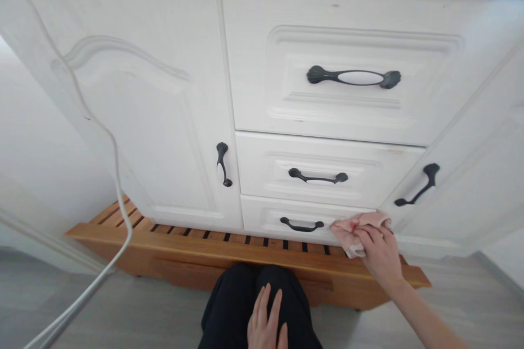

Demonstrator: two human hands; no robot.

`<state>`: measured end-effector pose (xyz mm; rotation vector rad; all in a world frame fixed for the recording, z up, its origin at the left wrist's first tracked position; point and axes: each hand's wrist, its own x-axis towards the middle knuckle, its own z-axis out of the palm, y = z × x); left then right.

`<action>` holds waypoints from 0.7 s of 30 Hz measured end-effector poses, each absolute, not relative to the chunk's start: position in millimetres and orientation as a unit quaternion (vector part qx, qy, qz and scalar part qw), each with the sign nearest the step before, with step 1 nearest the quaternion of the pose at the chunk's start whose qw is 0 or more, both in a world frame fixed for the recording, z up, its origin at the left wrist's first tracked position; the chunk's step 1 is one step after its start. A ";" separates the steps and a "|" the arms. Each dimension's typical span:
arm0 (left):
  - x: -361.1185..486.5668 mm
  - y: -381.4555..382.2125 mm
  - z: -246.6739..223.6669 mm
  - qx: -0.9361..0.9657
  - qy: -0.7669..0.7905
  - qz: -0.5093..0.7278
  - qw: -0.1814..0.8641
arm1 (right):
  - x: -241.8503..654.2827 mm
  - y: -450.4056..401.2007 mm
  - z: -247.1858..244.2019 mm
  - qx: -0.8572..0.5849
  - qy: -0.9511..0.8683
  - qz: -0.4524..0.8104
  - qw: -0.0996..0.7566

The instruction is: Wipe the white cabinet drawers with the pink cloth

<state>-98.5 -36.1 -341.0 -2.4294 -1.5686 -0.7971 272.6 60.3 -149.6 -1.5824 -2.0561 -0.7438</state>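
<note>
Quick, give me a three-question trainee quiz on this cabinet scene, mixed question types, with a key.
1. True or false: the right hand presses a pink cloth against the bottom drawer.
2. The left hand rests on: A) a drawer handle B) the person's knee C) the white cable.
3. Fill in: the cabinet stands on a slatted ____ platform.

Key: 1 true; 2 B; 3 wooden.

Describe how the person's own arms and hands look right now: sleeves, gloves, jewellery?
Both hands are bare: no gloves, rings or watch show. The right hand leads into a bare forearm with no sleeve in view. The left hand shows only to the wrist. Black trousers cover the legs.
</note>
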 end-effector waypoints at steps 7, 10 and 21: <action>-86.5 -35.4 -338.0 -0.770 -0.551 -0.321 0.014 | 192.6 80.3 -140.9 -0.604 -0.629 -0.234 0.429; -79.3 -37.8 -340.1 -0.746 -0.573 -0.340 -0.009 | 134.0 95.4 -132.4 -0.589 -0.664 -0.201 0.414; -93.8 -37.9 -325.5 -0.784 -0.549 -0.290 -0.004 | -19.1 149.3 -118.2 -0.434 -0.795 -0.221 0.361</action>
